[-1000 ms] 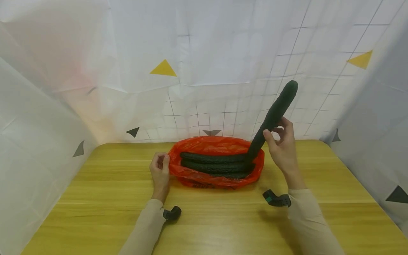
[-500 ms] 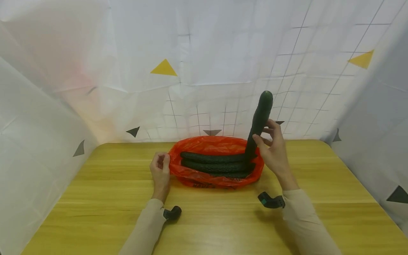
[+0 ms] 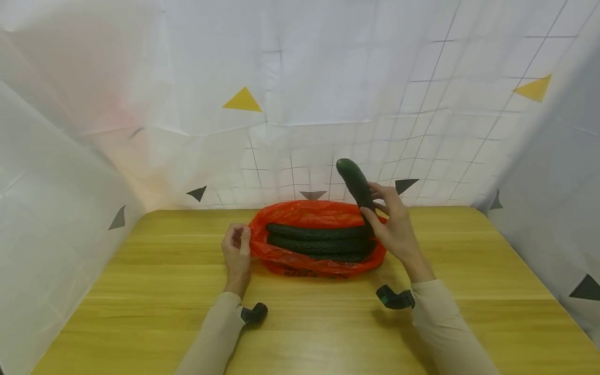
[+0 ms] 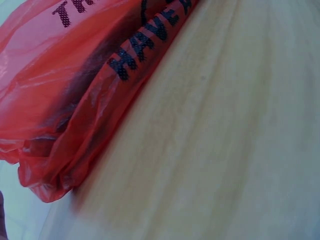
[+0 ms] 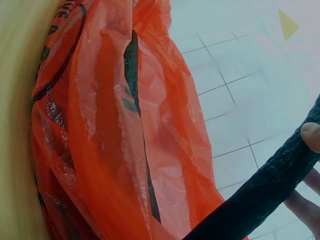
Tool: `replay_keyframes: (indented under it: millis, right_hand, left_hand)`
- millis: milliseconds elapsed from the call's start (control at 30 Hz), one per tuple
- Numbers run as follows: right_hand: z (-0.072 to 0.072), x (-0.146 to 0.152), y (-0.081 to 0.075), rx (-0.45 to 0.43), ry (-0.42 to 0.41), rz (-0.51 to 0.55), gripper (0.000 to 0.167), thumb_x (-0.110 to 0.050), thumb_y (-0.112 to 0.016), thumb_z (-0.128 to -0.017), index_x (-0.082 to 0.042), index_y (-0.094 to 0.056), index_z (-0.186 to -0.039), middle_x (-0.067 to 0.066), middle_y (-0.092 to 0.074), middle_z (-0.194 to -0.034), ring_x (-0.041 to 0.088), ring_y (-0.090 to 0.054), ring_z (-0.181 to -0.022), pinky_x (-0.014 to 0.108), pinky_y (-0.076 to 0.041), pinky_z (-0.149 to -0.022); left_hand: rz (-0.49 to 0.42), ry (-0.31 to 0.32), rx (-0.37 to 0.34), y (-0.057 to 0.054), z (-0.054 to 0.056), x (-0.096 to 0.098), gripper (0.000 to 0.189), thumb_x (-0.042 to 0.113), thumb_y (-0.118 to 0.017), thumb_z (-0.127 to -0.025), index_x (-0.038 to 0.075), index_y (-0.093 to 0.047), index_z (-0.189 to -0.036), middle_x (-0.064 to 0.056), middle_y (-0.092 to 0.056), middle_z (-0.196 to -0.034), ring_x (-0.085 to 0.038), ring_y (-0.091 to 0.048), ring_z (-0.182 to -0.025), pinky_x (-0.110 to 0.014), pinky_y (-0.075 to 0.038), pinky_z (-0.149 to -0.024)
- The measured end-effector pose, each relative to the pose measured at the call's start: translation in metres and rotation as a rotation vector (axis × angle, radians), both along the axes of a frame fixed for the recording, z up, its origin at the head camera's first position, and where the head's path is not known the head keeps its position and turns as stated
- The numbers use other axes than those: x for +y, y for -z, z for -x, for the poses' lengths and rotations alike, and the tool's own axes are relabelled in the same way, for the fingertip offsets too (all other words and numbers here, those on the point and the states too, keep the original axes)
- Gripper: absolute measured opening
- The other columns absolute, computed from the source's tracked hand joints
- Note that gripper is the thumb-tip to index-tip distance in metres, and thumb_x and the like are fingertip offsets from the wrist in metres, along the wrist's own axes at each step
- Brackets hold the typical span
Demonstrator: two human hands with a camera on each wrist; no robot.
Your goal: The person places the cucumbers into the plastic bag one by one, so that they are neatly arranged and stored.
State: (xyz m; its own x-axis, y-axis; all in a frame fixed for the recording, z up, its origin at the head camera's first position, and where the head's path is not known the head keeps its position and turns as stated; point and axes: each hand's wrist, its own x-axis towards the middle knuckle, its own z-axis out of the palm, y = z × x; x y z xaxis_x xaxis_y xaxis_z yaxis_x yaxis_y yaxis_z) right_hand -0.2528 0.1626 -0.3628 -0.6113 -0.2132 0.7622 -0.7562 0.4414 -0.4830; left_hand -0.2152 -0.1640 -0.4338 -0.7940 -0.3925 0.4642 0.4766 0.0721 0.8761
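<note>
A red plastic bag (image 3: 319,266) with black print lies open at the back of the table, several dark green cucumbers (image 3: 319,246) lying lengthwise in it. My left hand (image 3: 236,250) pinches the bag's left rim between thumb and fingers. Over the bag's right end my right hand (image 3: 394,221) grips another cucumber (image 3: 354,182), its upper end tilted to the left and its lower end down inside the bag. In the right wrist view, thumb and fingers (image 5: 311,135) hold this cucumber (image 5: 260,200). The left wrist view shows the bag's printed side (image 4: 115,75) but little of the hand.
The wooden table (image 3: 323,333) spreads in front of the bag and to both sides. White sheeting (image 3: 319,62) with yellow and black triangles hangs behind and at the sides. Each wrist carries a small black camera (image 3: 395,298).
My right hand has moved left and a little down. The held cucumber has swung from leaning right to leaning left, its top lower. My left hand stays at the bag's rim.
</note>
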Motion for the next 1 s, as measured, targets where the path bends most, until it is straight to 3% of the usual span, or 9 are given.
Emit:
replay_keyframes:
  millis: [200, 433, 600, 833, 1000]
  right_hand:
    - [0.001, -0.001, 0.004, 0.021, -0.026, -0.070, 0.065, 0.009, -0.069, -0.077, -0.009, -0.047, -0.135, 0.014, -0.053, -0.119, 0.024, -0.055, -0.105, 0.046, -0.053, -0.083]
    - [-0.001, -0.003, 0.005, 0.027, 0.013, -0.143, 0.060, 0.002, -0.070, -0.080, -0.012, -0.049, -0.135, 0.011, -0.055, -0.121, 0.021, -0.057, -0.104, 0.040, -0.055, -0.081]
    - [-0.002, -0.009, 0.006, 0.038, 0.022, -0.213, 0.058, -0.003, -0.069, -0.083, -0.016, -0.048, -0.136, 0.007, -0.055, -0.123, 0.018, -0.057, -0.107, 0.036, -0.051, -0.086]
    - [0.000, -0.015, 0.012, 0.099, -0.015, -0.252, 0.056, -0.001, -0.068, -0.083, -0.012, -0.050, -0.135, 0.007, -0.056, -0.122, 0.021, -0.057, -0.111, 0.035, -0.047, -0.093]
    - [0.000, -0.018, 0.016, 0.088, -0.009, -0.278, 0.056, -0.001, -0.067, -0.084, -0.012, -0.049, -0.135, 0.006, -0.055, -0.123, 0.020, -0.055, -0.113, 0.035, -0.046, -0.094]
  left_hand:
    - [-0.001, 0.005, 0.018, 0.000, 0.001, 0.001, 0.017, 0.005, -0.055, -0.093, -0.012, -0.055, -0.095, -0.004, -0.056, -0.087, -0.008, -0.052, -0.081, -0.016, -0.045, -0.075]
    - [0.004, 0.004, 0.024, 0.000, 0.001, 0.001, 0.018, 0.005, -0.055, -0.093, -0.012, -0.055, -0.095, -0.003, -0.056, -0.086, -0.008, -0.052, -0.080, -0.017, -0.044, -0.074]
    - [0.006, 0.004, 0.011, 0.000, 0.000, 0.000, 0.018, 0.006, -0.055, -0.093, -0.012, -0.055, -0.096, -0.003, -0.056, -0.087, -0.009, -0.052, -0.081, -0.016, -0.044, -0.076]
    - [0.012, 0.000, 0.015, 0.000, 0.000, -0.001, 0.018, 0.006, -0.055, -0.093, -0.012, -0.055, -0.095, -0.003, -0.056, -0.086, -0.008, -0.052, -0.080, -0.016, -0.044, -0.074]
    - [0.011, 0.000, 0.025, 0.000, 0.001, 0.000, 0.018, 0.005, -0.055, -0.093, -0.012, -0.055, -0.095, -0.004, -0.056, -0.087, -0.008, -0.052, -0.080, -0.016, -0.044, -0.074]
